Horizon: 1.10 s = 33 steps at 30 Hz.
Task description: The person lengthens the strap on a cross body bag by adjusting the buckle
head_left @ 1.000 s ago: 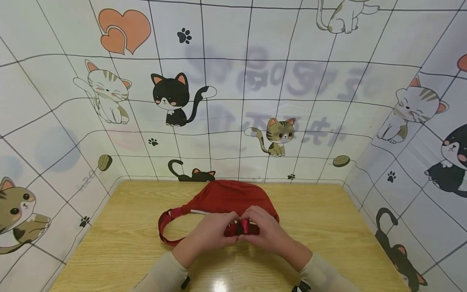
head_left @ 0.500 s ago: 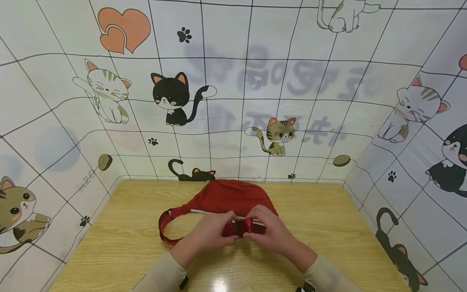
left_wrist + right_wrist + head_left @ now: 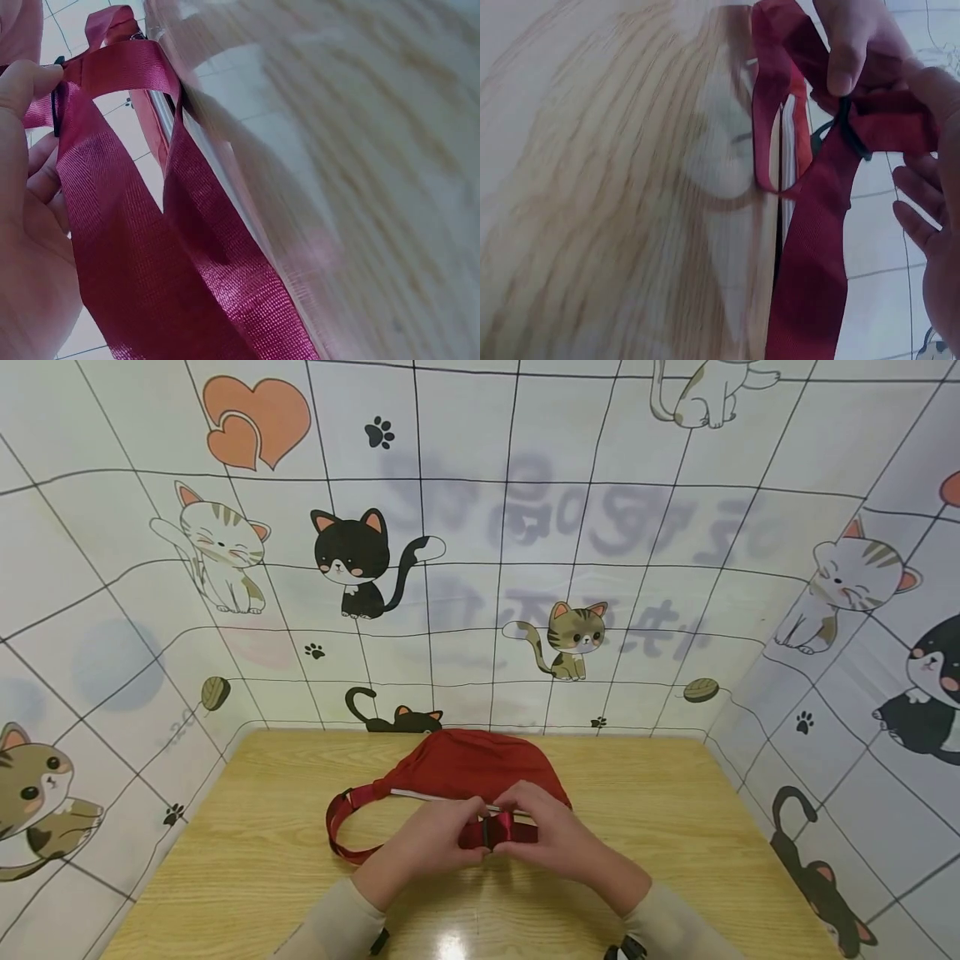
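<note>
A red waist bag (image 3: 480,766) lies toward the back of the table, its dark red webbing strap (image 3: 810,270) lifted in front of it. On the strap sits a black slide buckle (image 3: 847,127), between my two hands. My left hand (image 3: 431,837) pinches the strap at the buckle's left side, thumb right at its edge in the left wrist view. With thumb and fingers, my right hand (image 3: 551,839) pinches a folded loop of the strap just right of the buckle. In the left wrist view two lengths of webbing hang side by side near the tabletop.
The strap's loose loop (image 3: 335,831) curves out on the left of the wooden table (image 3: 660,843). A white zipper edge (image 3: 412,794) runs along the bag's front. Cat-printed walls (image 3: 465,527) enclose the table at the back and both sides.
My right hand shifts right with the folded strap, away from the left hand, then slightly back. More of the strap shows between the hands. The left hand and the bag stay nearly still.
</note>
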Tool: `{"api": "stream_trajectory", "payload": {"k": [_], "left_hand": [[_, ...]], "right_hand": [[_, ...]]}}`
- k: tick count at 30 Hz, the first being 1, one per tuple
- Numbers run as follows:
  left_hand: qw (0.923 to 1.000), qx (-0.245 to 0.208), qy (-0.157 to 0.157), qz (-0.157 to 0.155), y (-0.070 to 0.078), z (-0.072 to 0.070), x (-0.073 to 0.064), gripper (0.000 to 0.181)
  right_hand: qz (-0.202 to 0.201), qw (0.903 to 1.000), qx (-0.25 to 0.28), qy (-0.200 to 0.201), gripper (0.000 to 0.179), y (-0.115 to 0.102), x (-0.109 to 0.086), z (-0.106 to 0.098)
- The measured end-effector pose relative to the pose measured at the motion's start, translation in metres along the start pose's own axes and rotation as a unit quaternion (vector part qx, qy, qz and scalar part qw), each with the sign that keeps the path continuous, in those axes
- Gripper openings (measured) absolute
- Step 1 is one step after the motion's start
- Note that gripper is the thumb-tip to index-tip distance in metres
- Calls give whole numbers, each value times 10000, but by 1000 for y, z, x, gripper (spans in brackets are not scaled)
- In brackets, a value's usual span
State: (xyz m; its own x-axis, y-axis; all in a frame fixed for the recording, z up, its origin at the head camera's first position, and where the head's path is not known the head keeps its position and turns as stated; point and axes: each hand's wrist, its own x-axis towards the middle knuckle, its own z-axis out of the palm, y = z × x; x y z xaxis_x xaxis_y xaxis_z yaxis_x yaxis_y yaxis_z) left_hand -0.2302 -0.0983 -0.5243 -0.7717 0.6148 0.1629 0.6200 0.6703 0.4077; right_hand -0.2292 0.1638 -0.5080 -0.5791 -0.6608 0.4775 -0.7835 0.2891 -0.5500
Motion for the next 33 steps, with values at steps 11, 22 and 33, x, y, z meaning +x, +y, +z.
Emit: {"api": "stream_trajectory", "payload": {"k": [11, 22, 33], "left_hand": [[9999, 32, 65, 74, 2, 1, -1, 41], [10000, -33, 58, 7, -1, -1, -1, 40], [10000, 20, 35, -25, -1, -3, -1, 38]], "right_hand": [[-42, 9969, -779, 51, 41, -3, 4, 5], [-220, 9966, -694, 380, 36, 7, -2, -3], [145, 9959, -888, 1, 40, 10, -4, -4]]}}
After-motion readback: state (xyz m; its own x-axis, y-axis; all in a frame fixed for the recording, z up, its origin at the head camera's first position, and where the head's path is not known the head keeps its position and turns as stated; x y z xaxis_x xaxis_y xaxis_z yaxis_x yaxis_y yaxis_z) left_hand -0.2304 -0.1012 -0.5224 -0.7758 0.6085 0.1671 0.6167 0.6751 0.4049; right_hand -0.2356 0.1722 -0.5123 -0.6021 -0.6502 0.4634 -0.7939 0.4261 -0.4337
